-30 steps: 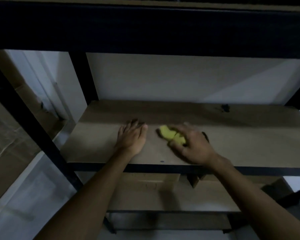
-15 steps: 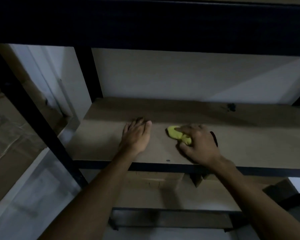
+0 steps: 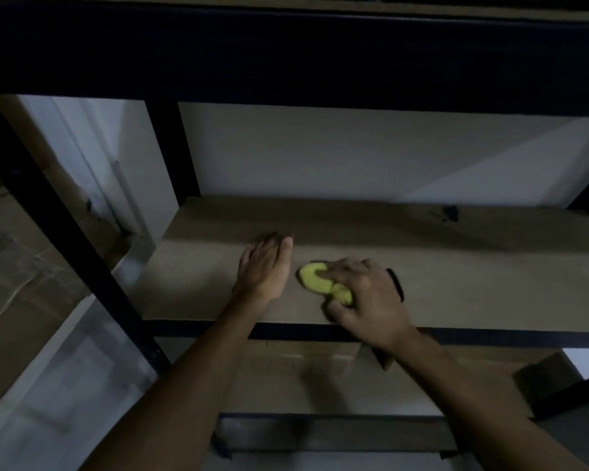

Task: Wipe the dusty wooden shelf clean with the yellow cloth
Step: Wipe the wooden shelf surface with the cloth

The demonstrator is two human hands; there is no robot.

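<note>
The wooden shelf (image 3: 473, 277) spans the middle of the head view inside a black metal rack, in dim light. A crumpled yellow cloth (image 3: 315, 280) lies on the board near its front edge. My right hand (image 3: 368, 297) presses down on the cloth, fingers curled over its right part, so only the left part shows. Flat on the board just left of the cloth rests my left hand (image 3: 264, 266), fingers together and holding nothing.
A black beam (image 3: 286, 56) of the rack hangs low above the shelf. Black posts stand at front left (image 3: 65, 239) and back left (image 3: 174, 154). A small dark mark (image 3: 451, 212) sits at the back right. A lower shelf (image 3: 320, 379) lies beneath; a white wall stands behind.
My right hand has slid the cloth slightly toward the shelf's front edge. My left hand has stayed planted on the board; the view has shifted a little.
</note>
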